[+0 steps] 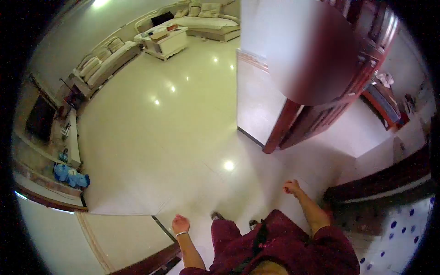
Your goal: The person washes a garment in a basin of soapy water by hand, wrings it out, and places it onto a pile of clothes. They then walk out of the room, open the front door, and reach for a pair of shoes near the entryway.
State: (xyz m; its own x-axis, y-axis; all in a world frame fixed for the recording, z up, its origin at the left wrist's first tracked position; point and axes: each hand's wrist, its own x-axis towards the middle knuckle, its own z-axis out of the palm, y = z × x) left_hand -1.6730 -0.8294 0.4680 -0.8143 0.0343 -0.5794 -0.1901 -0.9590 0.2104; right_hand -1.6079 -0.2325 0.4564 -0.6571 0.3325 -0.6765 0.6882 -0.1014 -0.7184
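My left hand (180,224) hangs at the lower middle, its fingers curled into a loose fist, with a light bracelet (182,233) at the wrist. Nothing shows in it, and it touches nothing. My right hand (291,186) is held forward over the tiled floor (151,151), also with curled fingers and no object visible. The nearest thing to it is the dark red wooden door frame (277,133) ahead on the right. Below, my maroon clothing (284,238) and dark shoes (217,215) are in view.
A white coffee table (166,48) holding several items stands before a pale sofa (206,23) at the back. Another sofa (107,62) lines the left wall. A blue plush toy (71,175) lies by the low TV stand (73,137). Through the doorway is a bed (382,103).
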